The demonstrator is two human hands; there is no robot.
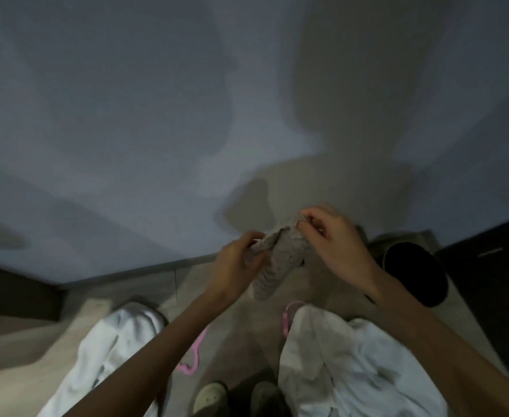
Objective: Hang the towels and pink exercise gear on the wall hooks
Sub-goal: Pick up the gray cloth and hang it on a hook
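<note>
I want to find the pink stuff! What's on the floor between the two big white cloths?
In the head view, bare floor with two pink pieces: one beside the left white cloth, another at the right white cloth edge.

Small towel [273, 260] held between left hand [236, 260] and right hand [334, 236], before wall [157, 115]; two towels [352, 356] on floor [247, 326] below.

Home corner: wall [126, 115], floor [247, 335].

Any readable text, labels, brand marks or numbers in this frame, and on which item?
None readable. The grey towel held between left hand and right hand, the white cloths, the pink gear and the wall show no lettering; the frame is dim and blurred.
</note>
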